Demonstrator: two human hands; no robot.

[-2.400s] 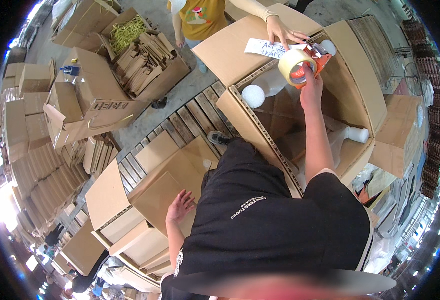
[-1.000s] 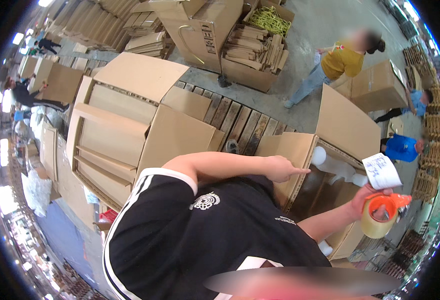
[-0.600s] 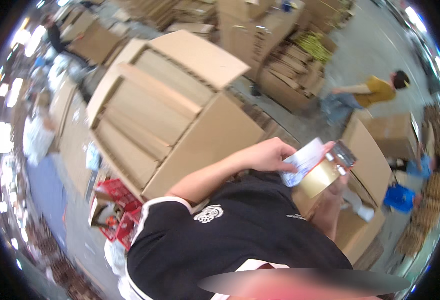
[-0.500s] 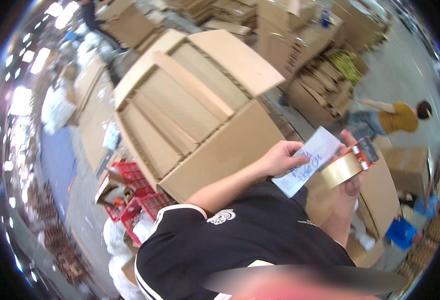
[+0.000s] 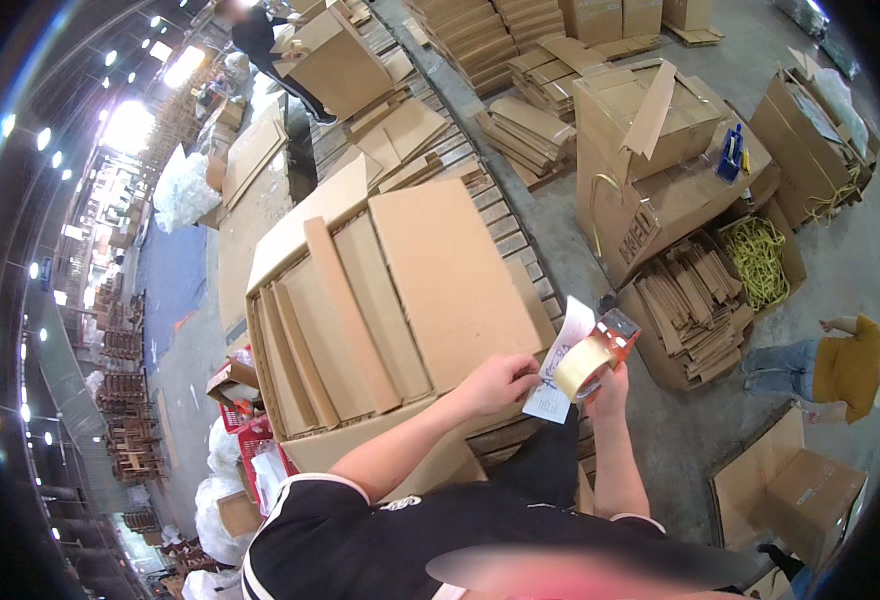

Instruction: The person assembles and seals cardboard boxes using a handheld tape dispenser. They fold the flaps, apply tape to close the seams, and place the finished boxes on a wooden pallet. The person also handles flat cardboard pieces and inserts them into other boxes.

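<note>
View swung left, left hand [image 5: 497, 383] pinching paper slip [image 5: 560, 366]

Paper slip [image 5: 560, 365] between both hands, tape dispenser [image 5: 595, 358] right, large carton [image 5: 390, 300] left

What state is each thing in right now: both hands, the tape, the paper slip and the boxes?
Left hand: gripping the paper slip's edge.
Right hand: closed around the tape dispenser.
Tape dispenser: held up, roll loaded.
Paper slip: held, off any box.
Big carton: flaps open, flat cardboard sheets inside.
Far carton: top flap raised.
Small box: closed.
</note>
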